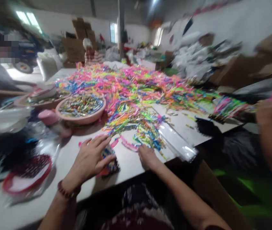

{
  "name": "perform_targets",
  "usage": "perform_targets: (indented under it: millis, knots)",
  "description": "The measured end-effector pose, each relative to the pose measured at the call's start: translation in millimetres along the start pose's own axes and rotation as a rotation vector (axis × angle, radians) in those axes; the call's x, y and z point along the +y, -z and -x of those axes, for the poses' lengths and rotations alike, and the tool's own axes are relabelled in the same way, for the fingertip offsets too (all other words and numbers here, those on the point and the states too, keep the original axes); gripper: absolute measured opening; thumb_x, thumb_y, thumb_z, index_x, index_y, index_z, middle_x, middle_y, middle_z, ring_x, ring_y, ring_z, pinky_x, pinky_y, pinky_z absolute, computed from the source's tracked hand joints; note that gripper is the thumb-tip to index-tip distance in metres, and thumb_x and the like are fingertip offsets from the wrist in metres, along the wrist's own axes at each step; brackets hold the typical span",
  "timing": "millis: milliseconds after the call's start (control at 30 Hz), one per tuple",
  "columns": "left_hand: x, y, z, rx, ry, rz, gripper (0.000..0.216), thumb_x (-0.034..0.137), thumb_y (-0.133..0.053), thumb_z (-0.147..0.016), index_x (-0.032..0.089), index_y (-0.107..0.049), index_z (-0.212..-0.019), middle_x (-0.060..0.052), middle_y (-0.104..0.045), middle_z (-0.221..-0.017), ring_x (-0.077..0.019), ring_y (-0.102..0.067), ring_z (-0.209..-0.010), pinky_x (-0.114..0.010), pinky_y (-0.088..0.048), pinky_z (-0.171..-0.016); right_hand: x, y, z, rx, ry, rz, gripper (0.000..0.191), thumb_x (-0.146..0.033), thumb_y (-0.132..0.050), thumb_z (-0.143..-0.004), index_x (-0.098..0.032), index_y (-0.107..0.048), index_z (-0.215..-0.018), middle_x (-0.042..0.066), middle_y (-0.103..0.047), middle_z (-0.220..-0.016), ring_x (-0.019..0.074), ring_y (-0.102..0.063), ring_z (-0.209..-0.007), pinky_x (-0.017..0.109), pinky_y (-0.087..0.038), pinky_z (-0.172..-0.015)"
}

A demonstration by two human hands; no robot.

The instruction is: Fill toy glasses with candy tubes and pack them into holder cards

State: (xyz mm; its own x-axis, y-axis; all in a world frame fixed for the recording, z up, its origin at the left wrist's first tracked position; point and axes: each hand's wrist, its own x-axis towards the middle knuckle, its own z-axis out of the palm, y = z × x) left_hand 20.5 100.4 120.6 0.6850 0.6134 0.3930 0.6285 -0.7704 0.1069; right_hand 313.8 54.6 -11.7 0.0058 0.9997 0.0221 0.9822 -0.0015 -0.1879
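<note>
My left hand [90, 158] rests on the white table [126, 166] with its fingers wrapped over a small bundle of colourful strips [109, 163]. My right hand [147, 156] lies knuckles-up on the table with fingers curled at the near edge of a scatter of bright strips [148, 135]; what it pinches, if anything, is hidden. A huge heap of pink, green, orange and blue strips [128, 86] covers the table beyond. Clear plastic sleeves [176, 142] lie just right of my right hand.
Two pink bowls [82, 110] of small pieces stand at the left, with a pink lid [48, 116] and plastic bags nearby. A red-rimmed round dish [28, 174] sits near left. Another person's hand [269, 116] holds a strip bundle [229, 107] at right. Cardboard boxes stand behind.
</note>
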Motion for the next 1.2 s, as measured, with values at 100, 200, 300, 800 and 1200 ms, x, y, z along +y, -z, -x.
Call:
perform_targets:
  millis: [100,200,300,800,1200]
  knots:
    - [5.9,5.4,-2.6,-0.063,0.039,0.050,0.060,0.061,-0.045,-0.099,0.024,-0.051,-0.147,-0.011,-0.054,-0.149,-0.0301,-0.051,-0.135,-0.050,-0.037,-0.109,-2.3,-1.8,-2.6,0.158,0.006,-0.284,0.015,-0.021,-0.048,-0.095,-0.017,-0.063,-0.098,0.012,-0.066,-0.098,0.0216,-0.062,-0.086,0.032,-0.047,-0.079]
    - [5.0,4.8,-3.8,-0.096,0.062,0.087,0.061,0.061,-0.044,-0.100,0.023,-0.050,-0.148,-0.010,-0.051,-0.152,-0.0293,-0.047,-0.139,-0.049,-0.033,-0.113,-16.0,-11.1,-8.1,0.183,0.072,-0.702,0.012,-0.029,-0.054,-0.092,-0.020,-0.062,-0.093,0.006,-0.068,-0.088,0.0199,-0.063,-0.079,0.033,-0.050,-0.077]
    - [4.0,3.9,-3.1,-0.098,0.076,0.099,0.065,0.065,-0.042,-0.099,0.023,-0.050,-0.148,-0.010,-0.049,-0.154,-0.0287,-0.046,-0.139,-0.048,-0.031,-0.113,-43.1,-23.1,-8.5,0.122,0.093,-1.026,0.021,-0.040,-0.060,-0.089,-0.020,-0.062,-0.095,0.004,-0.069,-0.083,0.0198,-0.066,-0.074,0.033,-0.054,-0.074]
    - [3.5,2.9,-2.9,-0.097,0.069,0.109,0.067,0.065,-0.043,-0.099,0.023,-0.045,-0.152,-0.012,-0.047,-0.155,-0.0294,-0.045,-0.139,-0.047,-0.027,-0.114,-88.8,-21.1,-15.6,0.033,0.284,-0.427,0.015,-0.020,-0.050,-0.093,-0.018,-0.059,-0.106,0.006,-0.068,-0.093,0.0187,-0.060,-0.080,0.027,-0.042,-0.074]
    - [2.2,2.3,-2.1,-0.083,0.024,0.099,0.045,0.048,-0.036,-0.106,0.033,-0.059,-0.141,-0.007,-0.048,-0.154,-0.0265,-0.045,-0.140,-0.048,-0.028,-0.113,-108.4,-15.8,-13.9,-0.026,0.202,-0.375,0.020,-0.020,-0.050,-0.092,-0.020,-0.056,-0.112,0.005,-0.070,-0.093,0.0191,-0.060,-0.077,0.027,-0.037,-0.067]
